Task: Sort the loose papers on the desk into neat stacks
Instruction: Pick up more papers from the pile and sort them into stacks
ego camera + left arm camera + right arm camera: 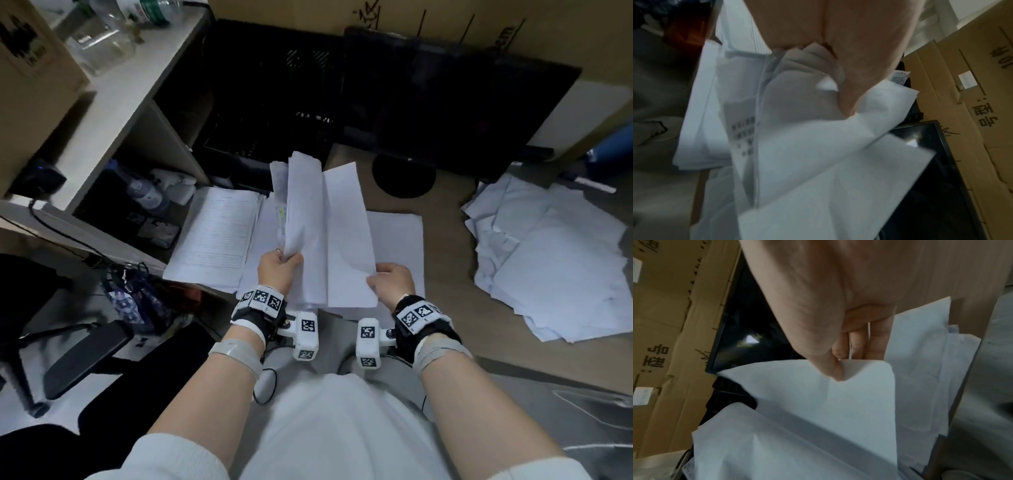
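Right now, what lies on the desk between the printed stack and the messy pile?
In the head view, a blank paper stack and bare desk lie between printed stack and messy pile.

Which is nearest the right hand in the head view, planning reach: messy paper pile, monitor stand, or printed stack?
From the right hand:
1. Messy paper pile, to its right.
2. Monitor stand, ahead on the desk.
3. Printed stack, far left, past the left hand.

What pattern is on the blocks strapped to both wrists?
Black-and-white square code markers on the wrist blocks, clearest in the head view.
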A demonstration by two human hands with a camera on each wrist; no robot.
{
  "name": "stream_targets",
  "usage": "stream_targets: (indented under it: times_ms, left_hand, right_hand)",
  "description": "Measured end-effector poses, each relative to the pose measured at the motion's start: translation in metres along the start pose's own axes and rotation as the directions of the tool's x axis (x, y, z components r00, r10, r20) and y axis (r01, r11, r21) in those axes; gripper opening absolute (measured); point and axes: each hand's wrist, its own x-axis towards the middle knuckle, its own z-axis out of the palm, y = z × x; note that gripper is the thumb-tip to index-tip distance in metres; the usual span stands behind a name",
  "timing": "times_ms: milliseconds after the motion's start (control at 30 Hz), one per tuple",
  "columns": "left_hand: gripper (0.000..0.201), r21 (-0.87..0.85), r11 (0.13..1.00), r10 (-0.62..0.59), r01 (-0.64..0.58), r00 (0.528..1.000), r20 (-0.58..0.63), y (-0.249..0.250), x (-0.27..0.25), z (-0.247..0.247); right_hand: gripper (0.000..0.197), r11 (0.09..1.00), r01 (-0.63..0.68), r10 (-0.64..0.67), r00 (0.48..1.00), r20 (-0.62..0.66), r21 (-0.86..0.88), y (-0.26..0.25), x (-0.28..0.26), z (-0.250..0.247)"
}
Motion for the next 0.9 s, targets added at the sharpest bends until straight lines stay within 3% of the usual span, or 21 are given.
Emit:
stream_targets:
  times_ms: [67,133,333,467,600,667,733,800,867,900]
  left_hand:
    - [0.009,0.027,0.999,-0.034,0.029,0.977,0.212,0.012,0.003,0.056]
    - [0.006,0.019,1.0,-0.029,0.024,0.963,0.267,0.019,-0.006,0.064]
    - [0.018,-0.032,0.999,-0.037,0.039,0.997,0.066,0.004,0.008,0.074]
    - [0.011,-0.008,0.998,-0.065,0.066,0.995,0.082,-0.009,0.016,0.078]
    - [0.015,0.019,0.995,-0.104,0.102,0.987,0.121,-0.017,0.015,0.09]
    - [0.019,0.037,0.993,-0.112,0.108,0.982,0.153,-0.018,0.015,0.095]
    - [0.024,0.042,0.993,-0.118,0.112,0.976,0.181,-0.017,0.013,0.097]
    - [0.031,0.042,0.992,-0.123,0.117,0.969,0.214,-0.014,0.01,0.1]
    - [0.035,0.031,0.993,-0.114,0.109,0.96,0.258,-0.01,0.007,0.104]
    - [0.036,0.004,0.993,-0.113,0.116,0.954,0.276,-0.009,0.006,0.107]
  right_hand:
    - [0.015,0.997,-0.059,0.063,0.992,-0.106,0.039,0.027,0.019,-0.037]
    - [0.008,0.998,-0.061,0.06,0.987,-0.152,0.0,0.032,0.014,-0.043]
    - [0.029,0.959,-0.282,0.267,0.906,-0.327,0.003,0.054,0.024,-0.07]
    - [0.037,0.915,-0.396,0.349,0.869,-0.351,-0.072,0.085,0.046,-0.071]
    - [0.033,0.885,-0.459,0.406,0.846,-0.346,-0.084,0.07,0.047,-0.071]
    - [0.051,0.883,-0.457,0.399,0.849,-0.346,-0.105,0.067,0.051,-0.068]
    - [0.084,0.905,-0.39,0.306,0.874,-0.377,-0.168,0.063,0.054,-0.065]
    - [0.075,0.976,-0.193,0.153,0.94,-0.305,-0.102,0.051,0.051,-0.059]
    - [0.058,0.993,0.032,-0.025,0.997,-0.067,0.112,0.031,0.043,-0.051]
    - [0.055,0.981,0.084,-0.094,0.994,0.055,0.172,0.022,0.037,-0.047]
